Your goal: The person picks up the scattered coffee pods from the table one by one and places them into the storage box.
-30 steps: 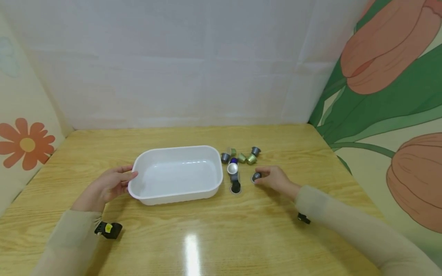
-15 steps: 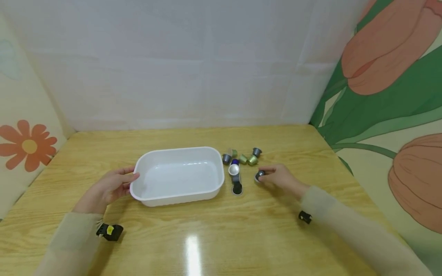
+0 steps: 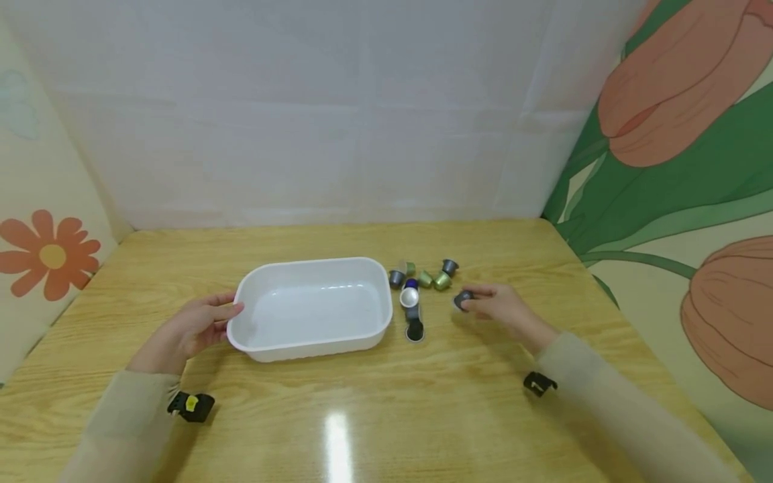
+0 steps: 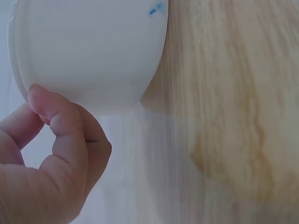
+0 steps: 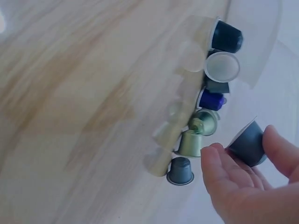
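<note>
My left hand pinches the left end of a white plastic basin by its rim, thumb over the edge. In the left wrist view, curled fingers press against the basin's outer wall. Between thumb and fingertips, my right hand holds a dark grey coffee capsule, tilted; its foil side faces away from the palm in the right wrist view. Left of that hand lie several more capsules: two green ones, a grey one, a purple one, and a black one.
The loose capsules sit in a cluster along the basin's right end, one with its pale lid facing up. A white sheet hangs behind the wooden table. Flower-patterned panels stand at both sides.
My right hand has drawn the grey capsule slightly to the right, and the capsule has tipped from upright to tilted. The left hand keeps its hold on the basin.
</note>
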{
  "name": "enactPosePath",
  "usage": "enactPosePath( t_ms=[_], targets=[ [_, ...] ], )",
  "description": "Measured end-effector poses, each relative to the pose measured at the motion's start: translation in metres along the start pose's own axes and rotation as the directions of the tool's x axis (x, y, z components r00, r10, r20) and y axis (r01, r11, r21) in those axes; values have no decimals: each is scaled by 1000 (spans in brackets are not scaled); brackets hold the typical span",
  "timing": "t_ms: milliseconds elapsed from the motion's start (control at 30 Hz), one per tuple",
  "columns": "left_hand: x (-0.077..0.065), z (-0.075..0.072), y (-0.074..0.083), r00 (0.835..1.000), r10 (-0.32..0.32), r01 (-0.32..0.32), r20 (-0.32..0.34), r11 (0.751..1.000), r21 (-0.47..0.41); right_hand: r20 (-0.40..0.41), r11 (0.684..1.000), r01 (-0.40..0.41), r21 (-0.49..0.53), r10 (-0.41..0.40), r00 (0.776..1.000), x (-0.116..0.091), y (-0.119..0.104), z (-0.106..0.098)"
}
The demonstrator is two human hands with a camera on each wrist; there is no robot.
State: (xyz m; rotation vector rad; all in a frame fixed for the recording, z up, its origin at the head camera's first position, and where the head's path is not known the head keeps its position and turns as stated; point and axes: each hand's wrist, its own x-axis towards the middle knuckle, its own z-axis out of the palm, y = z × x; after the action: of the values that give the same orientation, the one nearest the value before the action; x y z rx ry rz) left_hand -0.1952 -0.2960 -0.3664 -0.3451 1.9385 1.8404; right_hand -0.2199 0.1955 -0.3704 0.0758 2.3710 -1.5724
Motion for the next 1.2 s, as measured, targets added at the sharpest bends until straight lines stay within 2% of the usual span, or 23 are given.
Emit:
enactPosePath(
  t_ms=[200, 600, 833, 1200],
  targets=[
    [0, 0, -1, 1000, -1, 1, -6, 1000, -2, -8, 996, 8, 84, -7, 1000, -4, -5, -1],
    [1, 1, -2, 1000, 5, -5, -9, 1000, -20, 41, 973, 35, 229, -45, 998, -9, -15, 4],
    [0, 2, -1, 1000, -5, 5, -19, 999, -39, 60, 949, 41, 312, -63, 996, -7, -26, 13],
    [-2, 2, -1, 1000, -3, 2, -25, 1000, -12, 80, 921, 66, 384, -104, 991, -6, -37, 35]
  ],
)
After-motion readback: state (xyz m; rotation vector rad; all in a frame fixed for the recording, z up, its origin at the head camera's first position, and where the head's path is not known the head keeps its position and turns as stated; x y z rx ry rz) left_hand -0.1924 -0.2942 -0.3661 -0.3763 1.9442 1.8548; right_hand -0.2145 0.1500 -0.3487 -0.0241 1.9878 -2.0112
